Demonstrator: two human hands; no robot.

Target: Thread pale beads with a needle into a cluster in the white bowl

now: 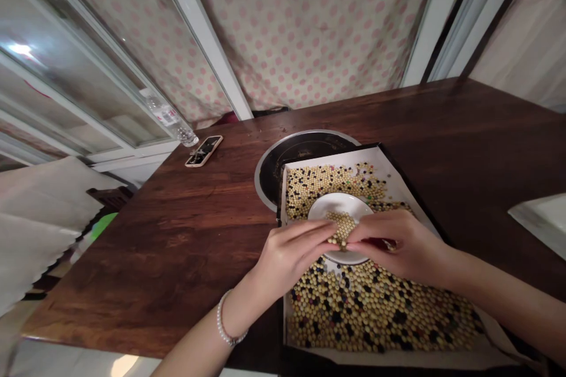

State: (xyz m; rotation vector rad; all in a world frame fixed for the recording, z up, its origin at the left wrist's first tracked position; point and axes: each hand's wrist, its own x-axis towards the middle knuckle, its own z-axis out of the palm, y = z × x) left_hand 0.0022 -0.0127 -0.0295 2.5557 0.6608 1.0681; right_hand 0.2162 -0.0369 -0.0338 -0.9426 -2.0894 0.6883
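A small white bowl (pixel 319 211) holds a heap of pale yellow beads (pixel 341 224) and stands among the beads in a shallow box (pixel 349 158). Over the bowl, my left hand (pixel 294 250) reaches in from the left, with a beaded bracelet (pixel 221 321) on its wrist. Its fingers are pressed together at the near side of the heap. My right hand (pixel 400 241) comes from the right in a pinch, thumb and forefinger meeting close to the left fingertips. Whatever lies between the fingertips of each hand is too small to make out.
Yellow, black and a few coloured beads (pixel 354 306) spread through the box. Behind it lies a round black plate (pixel 274 168) with a silver rim, set in the wooden table (pixel 177 247). A phone (pixel 204 151) and a clear bottle (pixel 170 118) are at the far left. White material (pixel 542 218) lies right.
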